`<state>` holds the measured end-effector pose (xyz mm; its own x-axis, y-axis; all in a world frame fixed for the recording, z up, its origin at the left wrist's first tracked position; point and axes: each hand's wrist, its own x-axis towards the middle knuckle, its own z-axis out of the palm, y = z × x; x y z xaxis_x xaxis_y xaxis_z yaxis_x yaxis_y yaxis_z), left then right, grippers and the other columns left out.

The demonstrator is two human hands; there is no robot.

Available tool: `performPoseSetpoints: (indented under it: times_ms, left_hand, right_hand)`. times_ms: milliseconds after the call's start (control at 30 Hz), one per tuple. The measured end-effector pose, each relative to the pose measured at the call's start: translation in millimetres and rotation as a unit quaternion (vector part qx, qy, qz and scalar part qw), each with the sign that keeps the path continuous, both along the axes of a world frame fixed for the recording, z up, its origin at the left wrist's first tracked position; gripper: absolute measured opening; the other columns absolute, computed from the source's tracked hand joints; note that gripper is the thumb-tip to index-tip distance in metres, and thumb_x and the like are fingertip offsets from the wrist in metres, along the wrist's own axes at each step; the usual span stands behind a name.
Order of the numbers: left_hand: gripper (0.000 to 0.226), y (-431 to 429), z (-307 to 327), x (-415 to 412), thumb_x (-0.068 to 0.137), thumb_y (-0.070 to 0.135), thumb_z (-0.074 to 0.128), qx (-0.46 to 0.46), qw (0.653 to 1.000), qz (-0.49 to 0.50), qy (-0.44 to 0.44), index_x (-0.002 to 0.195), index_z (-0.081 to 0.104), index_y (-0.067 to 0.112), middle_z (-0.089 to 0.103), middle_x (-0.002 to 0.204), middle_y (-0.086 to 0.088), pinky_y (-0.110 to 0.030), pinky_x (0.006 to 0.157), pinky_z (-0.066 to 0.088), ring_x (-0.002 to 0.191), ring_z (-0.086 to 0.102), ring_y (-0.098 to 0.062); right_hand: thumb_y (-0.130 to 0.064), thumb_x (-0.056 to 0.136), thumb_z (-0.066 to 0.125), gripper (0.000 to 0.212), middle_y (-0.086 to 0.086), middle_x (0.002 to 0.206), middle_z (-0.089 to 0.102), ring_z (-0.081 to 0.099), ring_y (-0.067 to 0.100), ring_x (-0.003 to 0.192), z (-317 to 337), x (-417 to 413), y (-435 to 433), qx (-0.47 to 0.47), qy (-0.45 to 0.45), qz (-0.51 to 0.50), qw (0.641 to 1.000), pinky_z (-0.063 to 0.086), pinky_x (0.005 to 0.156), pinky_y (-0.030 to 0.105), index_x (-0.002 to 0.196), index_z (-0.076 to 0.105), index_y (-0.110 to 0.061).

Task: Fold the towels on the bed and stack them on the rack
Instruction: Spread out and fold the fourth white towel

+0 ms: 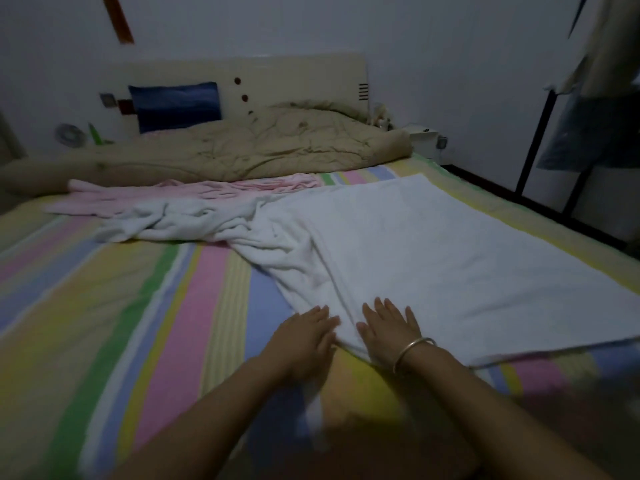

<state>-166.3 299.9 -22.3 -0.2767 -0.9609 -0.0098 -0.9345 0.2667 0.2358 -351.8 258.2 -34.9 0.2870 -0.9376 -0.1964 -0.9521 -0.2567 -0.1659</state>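
Observation:
A large white towel (450, 258) lies spread flat over the right half of the striped bed (121, 306). Its left part is bunched and trails toward the middle. My right hand (389, 329), with a metal bangle on the wrist, presses flat on the towel's near left corner, fingers straight. My left hand (304, 337) rests flat beside it at the towel's edge, fingers touching the cloth. A crumpled pink towel (194, 195) lies farther back, partly under the white one.
A beige quilt (242, 147) is rolled up along the head of the bed, with a blue pillow (176, 105) against the headboard. A black metal rack (540, 140) with hanging clothes stands to the right of the bed.

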Motion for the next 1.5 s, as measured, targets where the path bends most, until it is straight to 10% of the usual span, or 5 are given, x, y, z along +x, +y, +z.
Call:
performPoseSetpoints:
  times_ms: [300,567,833,1300,1500]
  left_hand:
    - [0.032,40.8,13.3,115.1,0.095,0.019,0.049,-0.061,0.977,0.178,0.098,0.124,0.061,0.021,0.058,0.13,-0.002,-0.029,0.094,0.041,0.117,0.056,-0.022]
    - [0.03,6.3,-0.9,218.9,0.092,0.022,0.052,-0.114,0.957,0.257,0.069,0.12,0.063,0.021,0.061,0.125,-0.005,-0.035,0.094,0.043,0.115,0.055,-0.026]
    - [0.025,-41.1,-14.5,293.8,0.093,0.02,0.053,-0.173,0.951,0.242,0.082,0.116,0.064,0.022,0.062,0.117,0.001,-0.035,0.09,0.045,0.109,0.056,-0.021]
    - [0.023,-107.1,-25.4,328.0,0.094,0.019,0.052,-0.199,0.967,0.118,0.107,0.113,0.064,0.021,0.063,0.112,0.004,-0.028,0.086,0.045,0.104,0.056,-0.016]
    - [0.033,-133.4,-16.1,338.0,0.092,0.019,0.055,-0.196,0.97,0.105,0.102,0.125,0.057,0.02,0.059,0.119,0.001,-0.026,0.085,0.04,0.109,0.055,-0.019]
  right_hand:
    - [-0.019,0.074,0.055,0.04,0.015,0.107,0.069,0.069,0.03,0.093,24.6,91.2,20.1,-0.263,-0.155,0.16,0.939,0.055,0.079,0.041,0.108,0.07,-0.006]
    - [-0.012,0.043,0.084,0.038,0.007,0.076,0.064,0.064,0.03,0.065,4.4,205.7,-44.5,-0.196,-0.047,0.238,0.95,0.051,0.056,0.032,0.077,0.066,-0.012]
    - [-0.012,0.08,0.053,0.038,0.02,0.131,0.051,0.045,0.035,0.127,-5.4,278.8,-144.6,-0.218,0.038,0.205,0.953,0.038,0.106,0.043,0.116,0.059,-0.003]
    - [-0.006,0.059,0.081,0.015,0.016,0.071,0.066,0.067,0.031,0.064,20.7,287.0,-221.4,-0.31,0.14,-0.002,0.94,0.05,0.048,0.03,0.068,0.07,-0.002]
    - [-0.022,0.08,0.071,0.009,0.005,0.073,0.067,0.064,0.026,0.069,38.0,277.5,-193.3,-0.34,-0.074,0.154,0.925,0.046,0.056,0.029,0.073,0.069,-0.017]
